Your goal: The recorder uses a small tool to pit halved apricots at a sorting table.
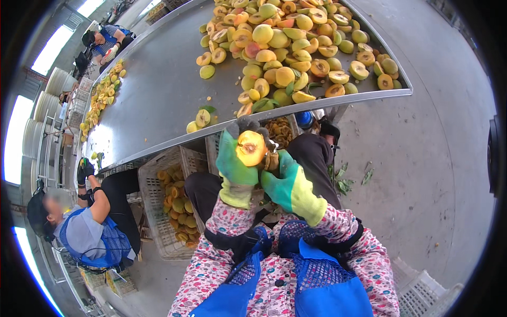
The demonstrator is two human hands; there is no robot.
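My left hand (234, 168), in a green and yellow glove with dark fingertips, grips a halved peach (251, 148). The fruit's orange cut face is turned up, with a reddish-brown centre. Close against it, my right hand (291, 185) in a matching glove is closed round a small brown-handled tool (271, 162). A short metal-looking bit shows above the handle, but its working end is mostly hidden. Both hands are above my lap, just short of the metal table (169, 58). A large heap of halved peaches (280, 47) covers its right part.
A white plastic crate (158, 211) of peach halves stands left of my knees; another container of orange pieces (279, 132) sits under the table edge. Two co-workers, one person (97, 232) at near left and another (108, 42) farther off, sit along the table. White crates (420, 290) stand at lower right.
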